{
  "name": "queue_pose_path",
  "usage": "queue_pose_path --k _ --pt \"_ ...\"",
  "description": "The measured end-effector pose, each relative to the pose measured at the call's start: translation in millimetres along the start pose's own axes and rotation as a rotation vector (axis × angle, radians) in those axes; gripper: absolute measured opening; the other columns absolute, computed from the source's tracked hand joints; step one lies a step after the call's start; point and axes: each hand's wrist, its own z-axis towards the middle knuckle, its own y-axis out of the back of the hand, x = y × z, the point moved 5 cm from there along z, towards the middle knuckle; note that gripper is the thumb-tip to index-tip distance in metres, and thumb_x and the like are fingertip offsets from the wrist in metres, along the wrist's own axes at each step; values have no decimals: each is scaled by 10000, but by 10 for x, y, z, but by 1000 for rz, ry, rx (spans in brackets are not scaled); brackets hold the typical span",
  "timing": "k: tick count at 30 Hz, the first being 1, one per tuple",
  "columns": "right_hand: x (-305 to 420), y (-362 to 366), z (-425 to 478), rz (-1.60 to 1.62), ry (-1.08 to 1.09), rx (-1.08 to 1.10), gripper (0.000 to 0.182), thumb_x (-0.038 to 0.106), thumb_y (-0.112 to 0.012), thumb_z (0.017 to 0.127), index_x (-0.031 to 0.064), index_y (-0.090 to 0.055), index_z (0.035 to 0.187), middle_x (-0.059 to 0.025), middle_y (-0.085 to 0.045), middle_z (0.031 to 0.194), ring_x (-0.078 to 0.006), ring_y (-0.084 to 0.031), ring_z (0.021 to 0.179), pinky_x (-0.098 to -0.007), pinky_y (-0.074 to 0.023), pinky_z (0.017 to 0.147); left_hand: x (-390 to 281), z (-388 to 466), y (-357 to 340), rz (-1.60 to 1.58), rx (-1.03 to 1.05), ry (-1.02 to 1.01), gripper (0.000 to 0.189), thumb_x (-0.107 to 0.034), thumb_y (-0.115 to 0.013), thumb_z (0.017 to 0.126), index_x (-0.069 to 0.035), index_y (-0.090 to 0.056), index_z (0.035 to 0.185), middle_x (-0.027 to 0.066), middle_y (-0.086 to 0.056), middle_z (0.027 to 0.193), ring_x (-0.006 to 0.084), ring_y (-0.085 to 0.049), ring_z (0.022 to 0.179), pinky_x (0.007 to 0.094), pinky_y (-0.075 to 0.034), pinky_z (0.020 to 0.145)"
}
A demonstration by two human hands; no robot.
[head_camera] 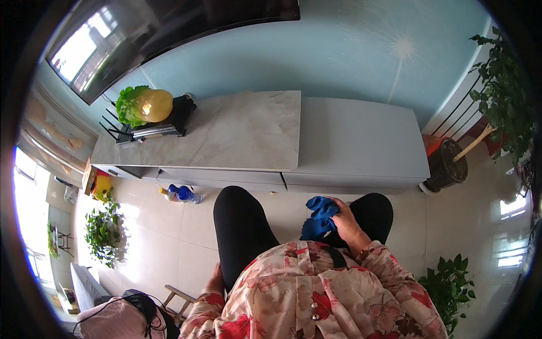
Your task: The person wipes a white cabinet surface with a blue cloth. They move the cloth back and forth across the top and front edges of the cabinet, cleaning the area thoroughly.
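My right hand [346, 222] grips a crumpled blue cloth [320, 216] above my right thigh, and part of the cloth hangs down between my knees. Beside my left thigh, my left hand [216, 277] is mostly hidden by the leg, so its fingers do not show. Before me stands a long low TV cabinet with a marble-patterned top [237, 131] on its left part and a plain grey top [360, 135] on its right. A cabbage-shaped ornament [146, 106] rests on a black stand at the cabinet's left end.
A wall-mounted television [182, 25] hangs above the cabinet. Near the ornament is a router [123, 134] with antennas. Bottles [183, 193] stand on the tiled floor by the cabinet. Potted plants are at left [103, 231], far right [446, 165] and lower right [449, 282]. A wooden stool [180, 298] is behind left.
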Motion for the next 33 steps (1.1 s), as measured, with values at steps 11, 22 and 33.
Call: queue_pose_path --k 11,22,33 --pt "41 199 -77 241 -114 -86 420 37 -673 843 -12 -538 1237 -85 -643 1064 -179 -643 919 -300 -527 818 374 -444 66 183 -231 143 387 -392 -472 969 -85 -630 1144 77 -678 1064 183 -618 916 360 -490 795" --pt "1856 -500 575 409 140 5 329 331 -629 935 108 -600 1175 -36 -646 1173 -163 -636 995 -339 -523 793 589 -607 358 181 -286 187 376 -388 -481 960 -77 -636 1102 80 -677 1019 181 -610 869 358 -485 759" --pt "1539 -1214 2035 -1203 319 -163 358 339 -593 924 -2 -658 1010 -144 -680 1019 -333 -625 1006 -389 -473 896 819 -524 551 134 -320 335 368 -384 -489 951 -68 -642 1061 83 -676 974 179 -602 822 356 -479 724"
